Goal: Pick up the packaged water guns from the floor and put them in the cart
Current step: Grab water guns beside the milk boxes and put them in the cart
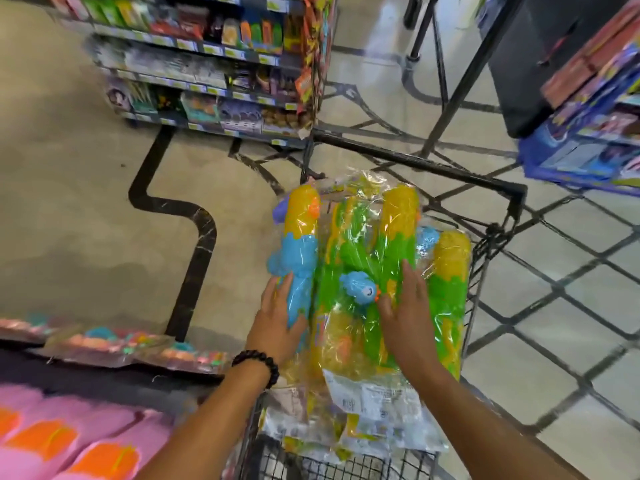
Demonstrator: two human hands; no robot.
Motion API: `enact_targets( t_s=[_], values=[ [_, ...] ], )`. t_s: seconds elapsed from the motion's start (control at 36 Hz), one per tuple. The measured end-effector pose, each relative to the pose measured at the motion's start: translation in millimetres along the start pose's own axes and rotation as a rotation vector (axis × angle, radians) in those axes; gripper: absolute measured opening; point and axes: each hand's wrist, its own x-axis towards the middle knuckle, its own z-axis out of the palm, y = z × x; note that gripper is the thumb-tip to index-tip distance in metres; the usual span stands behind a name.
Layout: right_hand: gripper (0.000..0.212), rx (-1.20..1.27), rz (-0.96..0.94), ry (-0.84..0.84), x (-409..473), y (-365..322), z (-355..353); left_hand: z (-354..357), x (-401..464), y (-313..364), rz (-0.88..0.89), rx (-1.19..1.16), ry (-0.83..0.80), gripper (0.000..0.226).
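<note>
Several packaged water guns [360, 244], yellow, green and blue in clear plastic bags, lie stacked across the top of the black wire cart [498, 192]. My left hand [277, 320], with a black bead bracelet at the wrist, rests flat against the left blue-and-yellow gun. My right hand [405, 306] lies palm down with fingers spread on the middle green package. Neither hand closes around anything. The white label ends of the bags hang toward me over the cart's near side.
More toy packages [138, 348] lie on a low dark shelf at the left, with pink and orange items [69, 441] below. Stocked shelves [207, 81] stand ahead, a blue display [588, 133] at right. Beige floor with a black line [194, 258] spreads left.
</note>
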Motion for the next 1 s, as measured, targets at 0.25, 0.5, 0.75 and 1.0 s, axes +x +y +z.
enact_targets(
  t_s=[0.25, 0.5, 0.75, 1.0],
  values=[
    [0.073, 0.006, 0.004, -0.024, 12, 2, 4, -1, 9, 3, -0.003, -0.036, 0.010, 0.085],
    [0.071, 0.041, 0.008, -0.037, 11, 11, -8, 0, -3, 11, 0.085, -0.033, -0.005, 0.084],
    [0.069, 0.018, -0.023, 0.004, -5, 27, -30, 6, -40, 28, 0.085, -0.098, -0.050, 0.086],
    [0.067, 0.007, -0.024, -0.001, -8, 40, -38, 15, -36, 24, 0.076, -0.171, -0.105, 0.089]
  ],
)
